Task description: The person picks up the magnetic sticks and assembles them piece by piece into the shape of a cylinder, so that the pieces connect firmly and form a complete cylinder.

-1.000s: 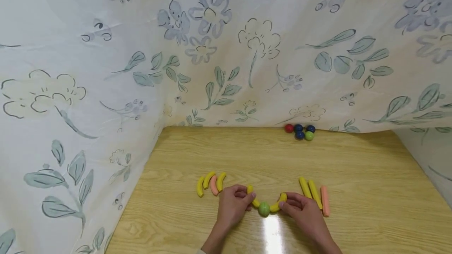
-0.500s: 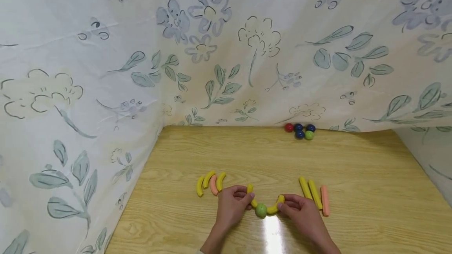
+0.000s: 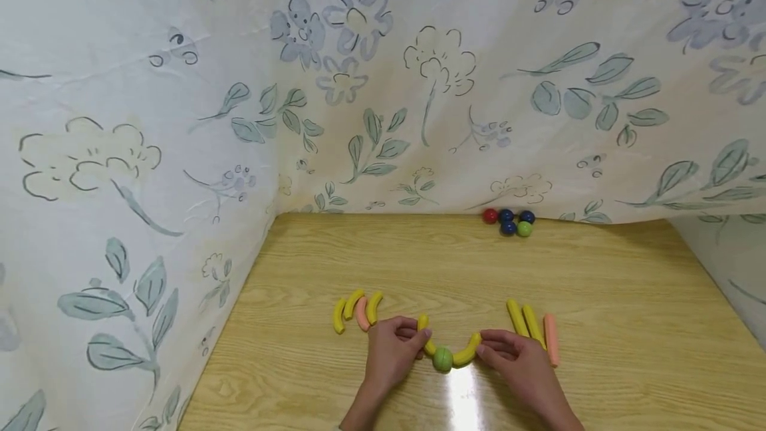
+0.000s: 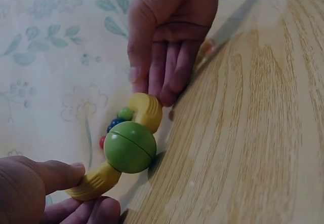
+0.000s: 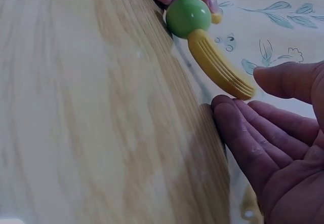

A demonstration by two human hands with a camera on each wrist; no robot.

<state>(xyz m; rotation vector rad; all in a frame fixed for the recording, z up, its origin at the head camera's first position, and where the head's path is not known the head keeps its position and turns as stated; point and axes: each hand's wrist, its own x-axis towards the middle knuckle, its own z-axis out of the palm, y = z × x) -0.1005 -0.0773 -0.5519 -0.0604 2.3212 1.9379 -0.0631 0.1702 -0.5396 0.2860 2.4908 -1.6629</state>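
Observation:
My left hand (image 3: 391, 351) pinches a yellow curved toy rod (image 4: 96, 183) between thumb and fingers. The rod's inner end meets a green grooved ball (image 3: 443, 359). From the ball's other side a second yellow curved rod (image 5: 220, 67) reaches out, so the three form a shallow U. My right hand (image 3: 523, 361) is at the outer end of that second rod, its thumb and straight fingers spread around the tip. In the right wrist view the fingertips (image 5: 225, 105) are right beside the ribbed end, and the thumb is loose of it.
Several curved rods, yellow and pink (image 3: 362, 314), lie left of my left hand. Two straight yellow rods (image 3: 534, 326) and a straight pink rod (image 3: 551, 340) lie beyond my right hand. Red, blue and green balls (image 3: 508, 227) sit at the back by the floral cloth (image 3: 371, 85).
The ball and joined rods have shifted slightly left and toward me. My right hand's fingers have loosened from the second rod; my left hand keeps its grip.

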